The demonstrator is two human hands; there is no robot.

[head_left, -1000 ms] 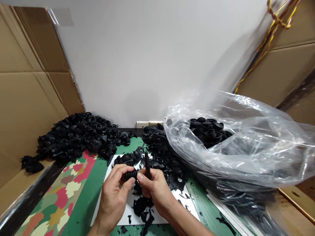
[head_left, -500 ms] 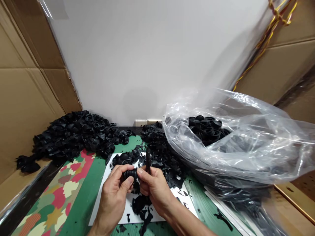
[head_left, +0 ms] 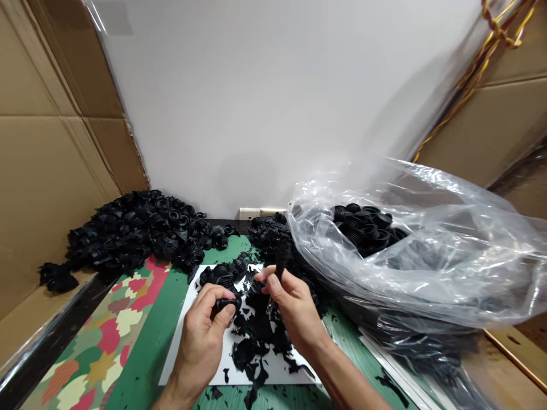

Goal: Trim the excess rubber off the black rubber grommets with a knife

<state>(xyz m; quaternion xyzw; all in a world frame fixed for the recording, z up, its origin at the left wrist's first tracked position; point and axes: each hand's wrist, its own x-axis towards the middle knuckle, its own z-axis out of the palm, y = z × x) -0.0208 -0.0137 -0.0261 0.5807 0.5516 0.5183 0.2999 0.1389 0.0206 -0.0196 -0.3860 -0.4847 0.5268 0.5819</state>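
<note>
Between the thumb and fingers of my left hand is a small black ribbed rubber part, partly covered by them. My right hand grips a slim dark-handled tool that points upward; a bit of shiny metal shows below the fingers, but its exact kind is unclear. The two hands are apart, both above a white sheet. Torn black rubber scraps lie on that sheet, and a few ribbed parts sit at its far left.
A large heap of trimmed-looking black rubber parts rises at the left. On the right, an open clear plastic bag holds ribbed black parts. Cardboard walls both sides of the green table. A patterned strip lies left.
My right hand has moved right and slightly up with the tool, away from the rubber part. My left hand still holds the part. The view has shifted slightly.
</note>
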